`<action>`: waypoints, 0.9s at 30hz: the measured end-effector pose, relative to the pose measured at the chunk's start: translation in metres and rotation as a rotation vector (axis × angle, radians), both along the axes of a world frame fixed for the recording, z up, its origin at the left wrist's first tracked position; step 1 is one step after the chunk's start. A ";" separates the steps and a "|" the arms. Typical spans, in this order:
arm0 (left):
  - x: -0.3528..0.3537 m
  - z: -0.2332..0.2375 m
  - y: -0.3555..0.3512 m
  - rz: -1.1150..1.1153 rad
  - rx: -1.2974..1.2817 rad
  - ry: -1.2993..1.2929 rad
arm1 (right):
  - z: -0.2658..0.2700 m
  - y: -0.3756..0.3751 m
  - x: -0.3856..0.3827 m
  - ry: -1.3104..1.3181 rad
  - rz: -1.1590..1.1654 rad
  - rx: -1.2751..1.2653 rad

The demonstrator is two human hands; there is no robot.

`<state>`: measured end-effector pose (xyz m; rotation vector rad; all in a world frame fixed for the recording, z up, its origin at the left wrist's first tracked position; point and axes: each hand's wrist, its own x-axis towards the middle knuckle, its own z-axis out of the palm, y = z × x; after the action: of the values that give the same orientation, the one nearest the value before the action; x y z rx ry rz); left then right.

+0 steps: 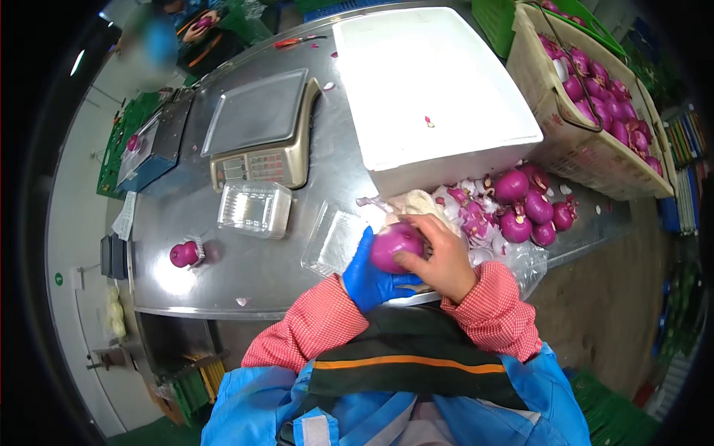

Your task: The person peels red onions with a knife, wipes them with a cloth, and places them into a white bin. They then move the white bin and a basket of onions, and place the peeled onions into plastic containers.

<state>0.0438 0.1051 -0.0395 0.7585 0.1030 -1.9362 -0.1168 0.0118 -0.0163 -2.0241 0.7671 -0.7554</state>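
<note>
A red onion is held between my two hands near the table's front edge. My left hand, in a blue glove, cups it from the left and below. My bare right hand grips its right side, with fingers over the top and the thumb on its front. Behind the hands lies a pale cloth. Several red onions and loose skins lie to the right. An open clear plastic tray is just left of my gloved hand.
A white foam box stands behind the hands. A scale and a clear container are left, with wrapped onions nearer. A crate of onions stands right. A co-worker's hand is at the upper left.
</note>
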 end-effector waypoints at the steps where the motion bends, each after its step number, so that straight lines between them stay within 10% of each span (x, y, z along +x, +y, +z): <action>1: -0.002 -0.001 0.000 0.001 -0.006 -0.140 | -0.007 -0.001 -0.002 -0.007 -0.002 0.038; 3: 0.007 -0.011 0.008 0.019 -0.093 -0.172 | -0.025 0.001 -0.004 0.006 -0.017 0.078; 10: 0.061 -0.039 0.041 -0.012 -0.216 -1.513 | -0.017 0.018 -0.016 0.125 -0.015 0.263; 12: 0.092 -0.084 0.064 -0.344 -0.246 -2.003 | -0.026 0.031 -0.024 0.314 0.217 0.187; 18: 0.124 -0.036 0.072 -0.847 0.291 -2.001 | -0.038 0.040 -0.035 0.210 0.282 0.146; 21: 0.151 -0.041 0.067 -0.732 0.136 -2.170 | -0.029 0.026 -0.039 0.202 0.166 0.215; 24: 0.129 -0.003 0.007 0.066 -0.238 -1.622 | -0.016 0.017 -0.042 0.194 0.117 0.219; 27: 0.123 0.006 -0.078 0.254 -0.264 -1.381 | -0.017 0.012 -0.045 0.164 0.098 0.262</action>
<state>0.1666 0.0267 -0.0332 1.6148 -0.8282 -0.8405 -0.1620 0.0239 -0.0328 -1.8840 0.8087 -0.4131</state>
